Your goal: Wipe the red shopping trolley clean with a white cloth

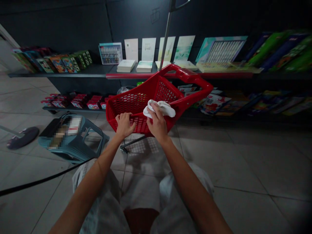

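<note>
A red plastic shopping cart (149, 91) with perforated walls stands in front of me, its handle toward the upper right. My left hand (124, 126) grips the near rim of the basket, fingers curled over the edge and thumb on my side. Bunched on the same rim, further right, is a white cloth (168, 110). My right hand (158, 125) presses it against the rim with closed fingers. Part of the cloth is hidden beneath those fingers. The basket's floor is mostly out of sight behind its near wall.
Behind the cart runs a dark shelf (97, 75) with books and boxed sets; red packages (79, 100) fill the lower level. A blue-grey plastic stool (73, 143) with items on top stands left, near a round dark base (23, 138). A metal pole (166, 39) rises behind the cart.
</note>
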Available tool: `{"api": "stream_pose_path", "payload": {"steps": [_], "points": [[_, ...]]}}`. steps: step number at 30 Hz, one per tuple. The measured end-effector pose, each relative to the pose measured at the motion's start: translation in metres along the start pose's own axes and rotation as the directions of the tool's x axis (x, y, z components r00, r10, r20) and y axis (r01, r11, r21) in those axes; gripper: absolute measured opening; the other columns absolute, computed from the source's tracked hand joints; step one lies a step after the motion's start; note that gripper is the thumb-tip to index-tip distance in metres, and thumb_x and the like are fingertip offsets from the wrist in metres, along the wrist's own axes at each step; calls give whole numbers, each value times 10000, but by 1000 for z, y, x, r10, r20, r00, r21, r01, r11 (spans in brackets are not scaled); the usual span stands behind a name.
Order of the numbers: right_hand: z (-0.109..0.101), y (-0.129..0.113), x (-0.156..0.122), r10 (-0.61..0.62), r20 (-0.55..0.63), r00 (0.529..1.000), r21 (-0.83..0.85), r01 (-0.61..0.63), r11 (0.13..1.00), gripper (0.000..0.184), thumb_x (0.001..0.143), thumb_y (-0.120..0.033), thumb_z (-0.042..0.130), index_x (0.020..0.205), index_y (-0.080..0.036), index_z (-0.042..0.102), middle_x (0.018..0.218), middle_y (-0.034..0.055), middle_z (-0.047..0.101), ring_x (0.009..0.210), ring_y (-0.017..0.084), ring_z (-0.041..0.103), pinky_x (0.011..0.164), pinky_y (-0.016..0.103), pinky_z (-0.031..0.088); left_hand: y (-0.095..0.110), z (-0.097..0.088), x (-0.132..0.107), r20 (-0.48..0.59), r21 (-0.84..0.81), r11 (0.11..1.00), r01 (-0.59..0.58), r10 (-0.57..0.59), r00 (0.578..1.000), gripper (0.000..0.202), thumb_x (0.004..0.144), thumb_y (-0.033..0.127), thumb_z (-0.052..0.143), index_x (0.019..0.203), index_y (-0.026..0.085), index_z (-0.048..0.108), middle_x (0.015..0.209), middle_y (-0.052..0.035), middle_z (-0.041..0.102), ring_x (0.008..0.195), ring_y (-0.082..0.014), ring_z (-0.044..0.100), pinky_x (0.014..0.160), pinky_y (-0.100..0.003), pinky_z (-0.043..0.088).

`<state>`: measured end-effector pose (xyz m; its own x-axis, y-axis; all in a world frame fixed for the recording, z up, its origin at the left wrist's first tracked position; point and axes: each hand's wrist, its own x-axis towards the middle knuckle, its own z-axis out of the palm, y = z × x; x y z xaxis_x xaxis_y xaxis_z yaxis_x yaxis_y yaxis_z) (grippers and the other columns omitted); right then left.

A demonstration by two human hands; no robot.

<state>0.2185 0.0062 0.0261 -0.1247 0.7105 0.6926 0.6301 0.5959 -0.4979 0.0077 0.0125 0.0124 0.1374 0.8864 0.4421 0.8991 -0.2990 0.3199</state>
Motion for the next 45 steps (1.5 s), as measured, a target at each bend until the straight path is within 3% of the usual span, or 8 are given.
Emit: {"api": "stream_pose_path", "payload": {"steps": [13, 21, 24, 27, 31, 35, 41, 45], "points": [[-53, 42, -7, -92, -205, 974, -189, 53, 981, 343, 1001, -175, 511, 1292, -218, 688, 1565, 117, 547, 1517, 262, 455, 1285, 520, 372, -32, -10, 1, 43, -116, 993, -34, 39, 998, 279, 948, 349, 536, 1197, 239, 600, 1228, -91, 698, 1211, -288, 570, 1164, -508, 277], [-83, 60, -12, -30, -433, 901, -195, -61, 979, 278, 999, -281, 543, 1204, -174, 697, 1484, 181, 584, 1451, 293, 520, 1232, 522, 403, -38, -5, 4, -10, -88, 996, 1, -2, 1000, 260, 1039, 426, 473, 1149, 237, 615, 1202, -101, 717, 1175, -290, 580, 1159, -507, 275], [-83, 76, -12, 123, -581, 804, -70, -200, 977, 273, 954, -320, 577, 1141, -170, 708, 1389, 183, 624, 1368, 297, 579, 1191, 515, 433, -38, -4, 4, -6, -60, 998, 0, 0, 1000, 298, 1048, 464, 456, 1161, 235, 609, 1216, -111, 709, 1196, -302, 564, 1158, -519, 271], [-75, 94, -10, 427, -656, 622, 236, -368, 899, 270, 897, -359, 589, 1065, -176, 695, 1204, 142, 682, 1191, 273, 664, 1083, 486, 516, -39, -3, 3, 2, -40, 999, -8, 8, 1000, 320, 1050, 479, 440, 1169, 230, 602, 1212, -118, 703, 1200, -309, 553, 1152, -525, 272], [-55, 102, -9, 825, -365, 431, 764, -368, 530, 224, 886, -345, 531, 1019, -199, 638, 988, 32, 710, 937, 177, 712, 858, 343, 602, -39, -5, 3, -7, -27, 1000, -16, 16, 1000, 336, 1048, 482, 429, 1177, 221, 597, 1209, -124, 697, 1199, -312, 546, 1144, -525, 274], [-41, 97, -11, 914, -214, 345, 861, -376, 343, 142, 868, -315, 552, 923, -201, 616, 842, -30, 681, 734, 103, 668, 664, 200, 557, -39, -8, 2, -2, 11, 1000, 10, -10, 1000, 363, 1043, 503, 428, 1196, 222, 600, 1227, -129, 692, 1222, -323, 525, 1141, -534, 271], [-30, 96, -16, 890, -201, 410, 833, -406, 375, 175, 868, -389, 546, 925, -225, 560, 868, -27, 641, 730, 106, 653, 606, 190, 533, -44, -13, 1, -12, 59, 997, 51, -51, 999, 407, 1032, 533, 423, 1214, 223, 612, 1252, -144, 679, 1237, -341, 508, 1137, -551, 267], [-32, 83, -15, 774, -406, 485, 731, -336, 594, 255, 908, -394, 474, 1105, -242, 534, 1077, 25, 638, 962, 152, 681, 836, 309, 597, -45, -16, 0, -13, 62, 996, 59, -58, 998, 426, 1022, 554, 421, 1208, 223, 615, 1243, -147, 679, 1235, -348, 506, 1128, -553, 275]]}}
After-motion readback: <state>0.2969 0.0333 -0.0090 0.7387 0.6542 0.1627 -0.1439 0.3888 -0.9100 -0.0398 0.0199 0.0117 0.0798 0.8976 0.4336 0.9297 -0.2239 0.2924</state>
